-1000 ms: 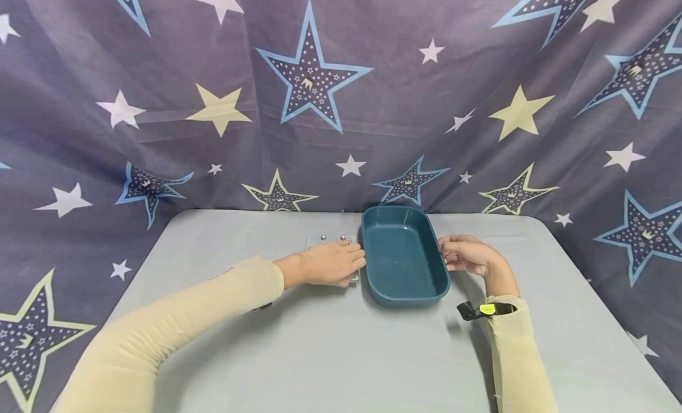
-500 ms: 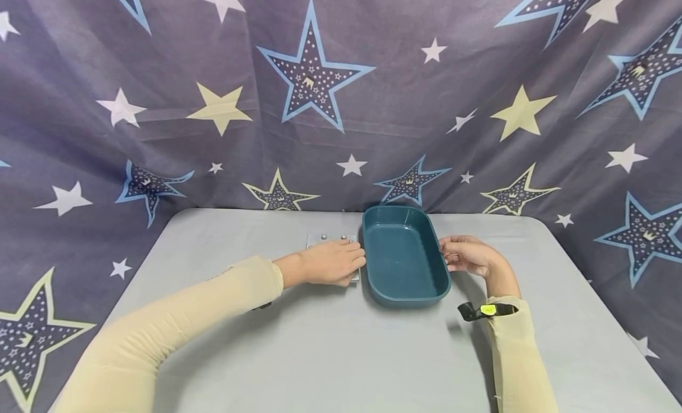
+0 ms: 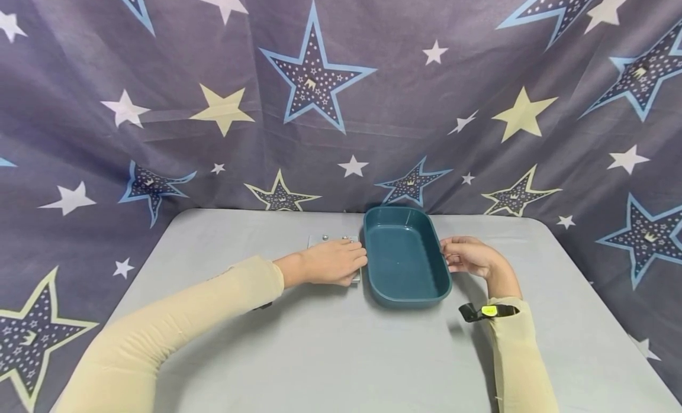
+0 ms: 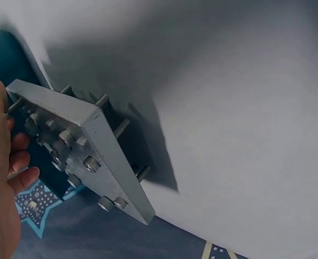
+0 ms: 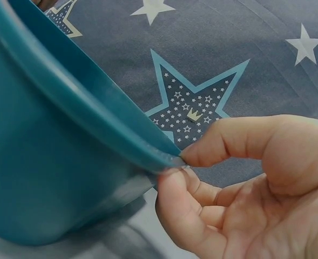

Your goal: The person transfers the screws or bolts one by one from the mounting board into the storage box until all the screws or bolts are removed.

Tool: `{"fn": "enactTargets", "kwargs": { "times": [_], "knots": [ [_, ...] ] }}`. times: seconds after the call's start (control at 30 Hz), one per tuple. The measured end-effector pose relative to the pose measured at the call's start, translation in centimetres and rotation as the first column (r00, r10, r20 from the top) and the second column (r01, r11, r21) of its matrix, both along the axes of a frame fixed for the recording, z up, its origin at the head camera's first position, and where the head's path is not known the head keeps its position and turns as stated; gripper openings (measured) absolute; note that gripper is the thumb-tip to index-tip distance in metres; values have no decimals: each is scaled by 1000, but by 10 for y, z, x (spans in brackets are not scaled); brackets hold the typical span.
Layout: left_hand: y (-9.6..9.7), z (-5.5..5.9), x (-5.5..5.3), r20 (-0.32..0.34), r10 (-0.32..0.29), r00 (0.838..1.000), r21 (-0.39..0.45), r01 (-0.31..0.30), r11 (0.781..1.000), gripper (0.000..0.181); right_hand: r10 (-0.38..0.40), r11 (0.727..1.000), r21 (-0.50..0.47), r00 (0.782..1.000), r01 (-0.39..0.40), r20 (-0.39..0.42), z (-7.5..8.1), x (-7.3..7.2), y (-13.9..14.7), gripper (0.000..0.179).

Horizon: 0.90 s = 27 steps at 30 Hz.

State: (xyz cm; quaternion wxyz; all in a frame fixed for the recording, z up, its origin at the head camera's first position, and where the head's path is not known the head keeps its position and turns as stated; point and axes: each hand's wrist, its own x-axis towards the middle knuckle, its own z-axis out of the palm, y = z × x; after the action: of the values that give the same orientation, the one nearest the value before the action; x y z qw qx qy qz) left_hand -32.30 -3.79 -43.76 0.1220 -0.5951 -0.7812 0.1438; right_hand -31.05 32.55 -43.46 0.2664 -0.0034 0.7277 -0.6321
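A grey metal plate [image 4: 107, 145] with several bolts lies left of the dark teal tray [image 3: 407, 265]. My left hand [image 3: 334, 263] reaches over the plate's right part. In the left wrist view its thumb meets a threaded bolt [image 4: 15, 106] at the plate's corner, with the other fingers curled beside it; part of this hold is out of frame. In the head view the left fingertips sit right by the tray's left rim. My right hand [image 5: 239, 189] pinches the tray's right rim between thumb and index finger, with its other fingers curled underneath.
A grey table [image 3: 330, 354] carries the plate and the tray. A star-patterned cloth [image 3: 298, 147] hangs behind its far edge and along both sides. A black strap with a yellow-green tag [image 3: 488, 310] is around the right wrist.
Both hands, the plate and the tray keep their places. Only the head view shifts very slightly.
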Motion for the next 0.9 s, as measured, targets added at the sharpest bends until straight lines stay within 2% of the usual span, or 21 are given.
{"fn": "enactTargets", "kwargs": {
  "times": [0.47,0.9],
  "knots": [
    [-1,4,0,26,1,1000,40,-3,999,28,4,1000,-18,1000,-4,-1,0,1,1,16],
    [-2,2,1,-37,-23,999,46,24,999,25,5,1000,-17,1000,-5,-1,1,1,1,17]
  ]
}}
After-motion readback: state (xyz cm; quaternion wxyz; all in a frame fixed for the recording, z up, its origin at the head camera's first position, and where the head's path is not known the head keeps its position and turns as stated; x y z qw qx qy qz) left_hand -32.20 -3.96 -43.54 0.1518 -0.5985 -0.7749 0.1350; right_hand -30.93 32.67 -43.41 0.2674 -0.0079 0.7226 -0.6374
